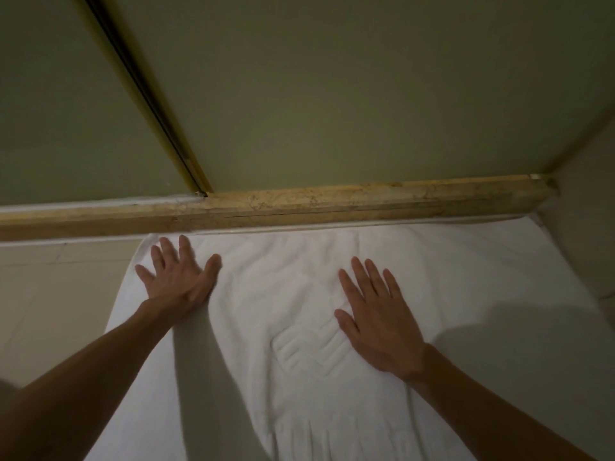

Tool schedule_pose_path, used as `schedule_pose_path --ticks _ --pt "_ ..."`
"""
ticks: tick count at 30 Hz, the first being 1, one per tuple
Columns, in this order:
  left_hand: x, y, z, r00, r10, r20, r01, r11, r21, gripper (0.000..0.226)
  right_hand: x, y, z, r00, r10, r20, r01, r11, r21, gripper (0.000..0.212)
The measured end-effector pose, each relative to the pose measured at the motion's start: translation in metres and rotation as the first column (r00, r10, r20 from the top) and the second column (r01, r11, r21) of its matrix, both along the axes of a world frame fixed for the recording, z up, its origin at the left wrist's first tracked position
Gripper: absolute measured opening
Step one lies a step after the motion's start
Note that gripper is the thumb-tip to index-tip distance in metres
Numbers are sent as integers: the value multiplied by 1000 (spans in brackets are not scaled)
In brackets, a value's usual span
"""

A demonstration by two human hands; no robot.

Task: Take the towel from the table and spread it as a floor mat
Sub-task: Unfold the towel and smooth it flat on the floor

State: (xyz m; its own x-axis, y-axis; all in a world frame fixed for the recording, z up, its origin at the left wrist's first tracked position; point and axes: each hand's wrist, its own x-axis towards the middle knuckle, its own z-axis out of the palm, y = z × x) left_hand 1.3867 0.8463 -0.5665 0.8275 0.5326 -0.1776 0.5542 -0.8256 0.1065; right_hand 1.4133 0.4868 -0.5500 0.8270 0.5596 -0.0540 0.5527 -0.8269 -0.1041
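A white towel (273, 287) with an embossed pattern in its middle lies spread flat on the tiled floor, its far edge against a stone threshold. My left hand (178, 276) rests palm down near the towel's far left corner, fingers apart. My right hand (376, 324) lies flat on the towel right of the pattern, fingers spread. Neither hand grips the cloth. Shadows of my arms fall across the towel.
A beige stone threshold (332, 202) runs across the view just beyond the towel. Behind it stands a frosted panel with a brass-coloured frame strip (146, 94). Beige floor tiles (56, 294) show on the left, and a wall corner (579, 247) bounds the right.
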Motion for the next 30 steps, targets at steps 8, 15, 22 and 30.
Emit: schedule_pose_path --ticks 8,15,22,30 --pt "-11 9 8 1000 23 15 -22 998 -57 91 -1 0 4 1000 10 0 -10 999 -38 67" --pt "-4 22 20 1000 8 27 -9 1000 4 68 0 1 3 1000 11 -16 -11 1000 -25 67" --pt "-4 12 24 1000 1 -5 -1 1000 5 73 0 0 4 1000 21 -19 -21 999 -33 67" --pt "-15 -26 35 989 -145 42 145 989 6 63 -1 2 8 998 34 -53 -37 998 -59 66"
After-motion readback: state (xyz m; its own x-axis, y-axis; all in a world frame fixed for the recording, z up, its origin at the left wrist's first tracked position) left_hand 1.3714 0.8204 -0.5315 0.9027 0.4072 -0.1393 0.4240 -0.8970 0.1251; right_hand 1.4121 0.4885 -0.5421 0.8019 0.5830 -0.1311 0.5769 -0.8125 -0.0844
